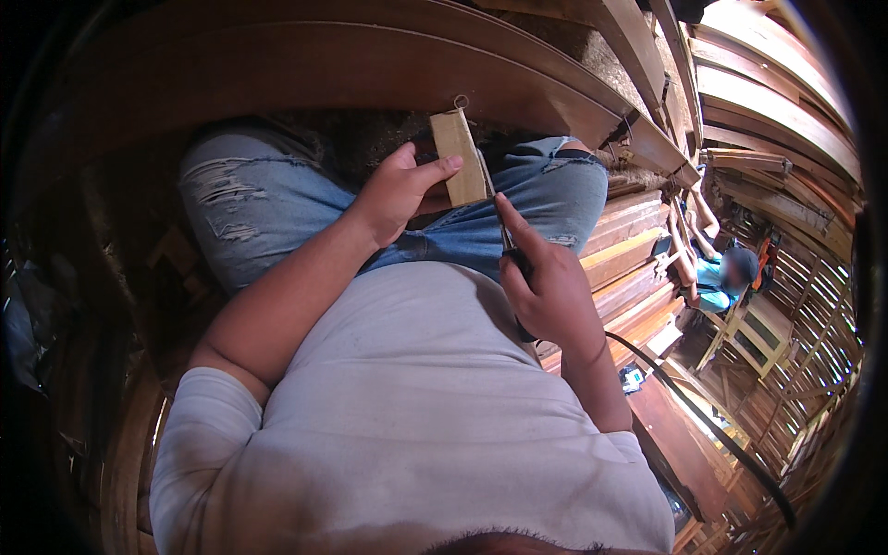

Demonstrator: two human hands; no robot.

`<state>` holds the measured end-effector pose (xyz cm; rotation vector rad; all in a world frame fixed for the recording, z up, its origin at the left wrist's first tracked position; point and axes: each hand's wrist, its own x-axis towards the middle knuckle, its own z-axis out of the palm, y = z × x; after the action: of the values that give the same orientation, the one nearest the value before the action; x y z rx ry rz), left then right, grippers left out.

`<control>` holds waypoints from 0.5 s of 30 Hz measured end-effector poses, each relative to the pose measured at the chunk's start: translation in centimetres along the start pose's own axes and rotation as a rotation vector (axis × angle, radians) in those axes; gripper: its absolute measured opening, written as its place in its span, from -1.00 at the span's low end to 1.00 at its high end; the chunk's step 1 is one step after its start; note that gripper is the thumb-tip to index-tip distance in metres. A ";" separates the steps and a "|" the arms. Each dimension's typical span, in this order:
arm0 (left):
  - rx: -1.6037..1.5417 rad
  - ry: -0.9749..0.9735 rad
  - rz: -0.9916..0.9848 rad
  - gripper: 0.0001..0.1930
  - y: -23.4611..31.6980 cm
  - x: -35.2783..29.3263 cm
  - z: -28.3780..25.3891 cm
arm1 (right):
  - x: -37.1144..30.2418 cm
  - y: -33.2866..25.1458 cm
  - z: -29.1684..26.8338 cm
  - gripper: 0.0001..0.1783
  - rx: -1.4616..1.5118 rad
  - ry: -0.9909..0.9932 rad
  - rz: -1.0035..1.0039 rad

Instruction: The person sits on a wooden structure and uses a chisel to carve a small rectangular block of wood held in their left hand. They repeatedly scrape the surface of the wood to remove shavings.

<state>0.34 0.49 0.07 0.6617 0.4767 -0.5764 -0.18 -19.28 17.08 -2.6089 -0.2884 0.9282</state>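
Note:
A small, pale rectangular wood block (460, 165) is held up above my lap by my left hand (393, 194). The thumb lies across its face and the other fingers are mostly behind it. My right hand (555, 291) is closed round the dark handle of a knife (506, 239), its index finger stretched along the narrow blade. The blade is at the block's right edge, near the lower corner; whether it touches there I cannot tell. A thin curled wood shaving (462, 102) stands at the block's far end.
Long dark brown boards (305, 69) run across the far side, beyond my knees. Stacked planks (629, 250) lie to the right, where a person in a blue shirt (717, 277) leans with arms stretched out. A black cable (712, 425) curves beside my right arm.

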 end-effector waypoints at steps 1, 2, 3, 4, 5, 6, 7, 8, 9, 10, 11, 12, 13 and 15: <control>-0.004 0.001 -0.004 -0.53 0.1 0.0 0.1 | -0.2 0.0 -0.1 -0.12 -0.007 -0.015 0.011; -0.007 0.002 -0.009 -0.53 0.1 0.0 0.1 | -0.4 0.0 -0.1 -0.11 -0.013 -0.031 0.023; -0.011 0.003 -0.014 -0.53 0.2 0.0 0.2 | -0.6 0.0 -0.2 -0.10 -0.019 -0.046 0.035; -0.001 0.011 -0.010 -0.53 0.3 -0.2 0.3 | -0.8 0.0 -0.2 -0.10 -0.019 -0.051 0.030; 0.009 0.020 -0.006 -0.53 0.5 -0.5 0.5 | -1.0 0.1 -0.3 -0.10 -0.018 -0.055 0.025; 0.019 0.029 -0.003 -0.54 0.5 -0.6 0.6 | -1.2 0.2 -0.4 -0.09 -0.016 -0.060 0.020; 0.039 0.027 -0.001 -0.52 0.4 -0.5 0.5 | -1.5 0.5 -0.3 -0.09 -0.005 -0.045 -0.019; 0.059 0.025 0.000 -0.51 0.3 -0.4 0.3 | -1.8 1.0 -0.2 -0.09 0.007 -0.030 -0.058; 0.079 0.023 0.002 -0.50 0.2 -0.4 0.2 | -2.1 1.2 -0.1 -0.09 0.019 -0.015 -0.098; 0.070 0.022 0.001 -0.50 0.3 -0.4 0.2 | -2.4 0.9 -0.2 -0.09 0.005 -0.036 -0.055; 0.061 0.022 0.001 -0.50 0.3 -0.4 0.2 | -2.7 0.3 -0.5 -0.09 -0.009 -0.058 -0.013; 0.052 0.022 0.001 -0.50 0.4 -0.4 0.2 | -2.9 -0.1 -0.5 -0.09 -0.023 -0.080 0.028; 0.057 0.031 0.011 -0.52 0.4 -0.3 0.2 | -3.1 -0.2 -0.3 -0.09 -0.017 -0.069 0.014; 0.067 0.050 0.031 -0.54 0.4 -0.4 0.3 | -3.2 0.1 0.3 -0.09 -0.006 -0.049 -0.015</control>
<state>0.40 0.69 0.63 0.7473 0.4945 -0.5489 -2.84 -20.26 18.64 -2.5885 -0.3236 0.9886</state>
